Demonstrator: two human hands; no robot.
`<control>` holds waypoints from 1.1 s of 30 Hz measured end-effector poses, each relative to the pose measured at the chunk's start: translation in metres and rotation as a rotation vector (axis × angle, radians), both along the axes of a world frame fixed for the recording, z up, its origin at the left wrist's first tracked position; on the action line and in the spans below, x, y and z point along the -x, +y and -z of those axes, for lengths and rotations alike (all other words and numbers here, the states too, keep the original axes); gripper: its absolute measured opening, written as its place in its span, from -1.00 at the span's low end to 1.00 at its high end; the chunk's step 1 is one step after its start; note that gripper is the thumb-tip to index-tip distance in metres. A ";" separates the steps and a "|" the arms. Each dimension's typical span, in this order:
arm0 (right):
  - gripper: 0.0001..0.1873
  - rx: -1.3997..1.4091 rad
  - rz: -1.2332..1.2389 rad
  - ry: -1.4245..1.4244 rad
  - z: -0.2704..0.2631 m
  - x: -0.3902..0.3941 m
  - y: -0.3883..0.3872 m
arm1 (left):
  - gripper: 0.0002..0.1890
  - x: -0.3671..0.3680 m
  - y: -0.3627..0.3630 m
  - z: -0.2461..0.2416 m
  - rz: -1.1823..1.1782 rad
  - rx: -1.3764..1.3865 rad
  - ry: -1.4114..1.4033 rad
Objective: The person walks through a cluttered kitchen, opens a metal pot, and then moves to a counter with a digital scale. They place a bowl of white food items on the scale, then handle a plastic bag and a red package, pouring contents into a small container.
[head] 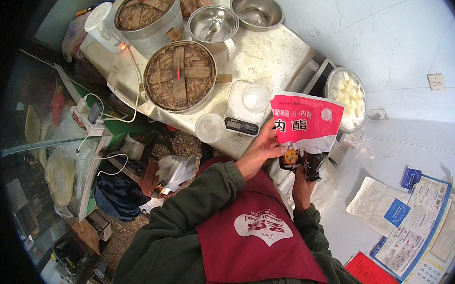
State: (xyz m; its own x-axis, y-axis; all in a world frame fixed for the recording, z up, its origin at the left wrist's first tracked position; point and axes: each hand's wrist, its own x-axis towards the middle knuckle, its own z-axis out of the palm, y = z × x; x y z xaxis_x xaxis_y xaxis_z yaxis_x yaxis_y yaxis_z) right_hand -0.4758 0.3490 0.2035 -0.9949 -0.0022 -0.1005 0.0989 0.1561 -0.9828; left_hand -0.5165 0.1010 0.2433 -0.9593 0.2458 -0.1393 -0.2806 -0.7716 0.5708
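A pink, white and black plastic pouch [308, 125] with printed writing is held up in front of my apron. My left hand [260, 151] holds its left edge, thumb lying across the front. From below, my right hand [303, 188] grips the pouch's dark lower end; some fingers are hidden behind it. Just beyond my left hand lies a white digital kitchen scale [231, 109]. On its pan sits a clear plastic tub [256, 97] that looks whitish inside. Beside the scale, at the table's edge, stands another clear plastic tub [210, 128].
Two steamers with woven bamboo lids [179, 75] [147, 8] occupy the table [263, 56]. A steel mug [213, 23] holding a spoon, a steel bowl [257, 10] and a lit electric kettle [105, 27] stand behind. White cubes fill a bowl [346, 99] at right. A cord crosses left.
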 end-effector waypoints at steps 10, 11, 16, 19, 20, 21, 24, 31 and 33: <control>-0.69 -0.223 -0.188 -0.078 -0.010 0.005 -0.015 | -0.02 -0.009 0.009 0.013 0.122 0.328 0.200; -0.75 -0.282 -0.230 -0.068 -0.008 0.005 -0.015 | -0.04 -0.011 0.007 0.013 0.113 0.408 0.221; -0.82 -0.176 -0.382 -0.115 0.015 0.006 -0.009 | -0.24 -0.034 -0.002 -0.003 -0.102 0.789 0.294; -0.64 -0.073 -0.469 -0.247 0.019 0.015 -0.003 | -0.34 -0.051 -0.016 -0.011 -0.147 0.915 0.292; -0.54 -0.005 -0.524 -0.286 0.017 0.020 -0.003 | -0.40 -0.053 -0.019 -0.010 -0.203 0.966 0.313; -0.49 0.051 -0.612 -0.256 0.014 0.030 -0.002 | -0.40 -0.059 -0.026 -0.010 -0.203 0.957 0.322; -0.33 0.018 -0.650 -0.274 0.004 0.055 -0.004 | -0.40 -0.083 -0.040 -0.008 -0.198 0.963 0.261; -0.18 -0.304 -0.916 -0.119 -0.001 0.053 0.002 | -0.46 -0.097 -0.024 0.024 -0.089 0.772 -0.117; -0.17 -0.144 -0.749 -0.420 -0.004 0.028 0.008 | -0.36 -0.086 -0.008 0.030 -0.233 0.525 -0.049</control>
State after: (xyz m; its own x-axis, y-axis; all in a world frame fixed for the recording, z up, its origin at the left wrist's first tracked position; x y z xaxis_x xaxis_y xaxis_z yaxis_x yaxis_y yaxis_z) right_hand -0.5036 0.3575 0.2075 -0.6169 -0.6006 -0.5086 0.2704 0.4451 -0.8537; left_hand -0.4302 0.0933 0.2138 -0.9692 -0.0857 -0.2307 -0.1723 -0.4326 0.8850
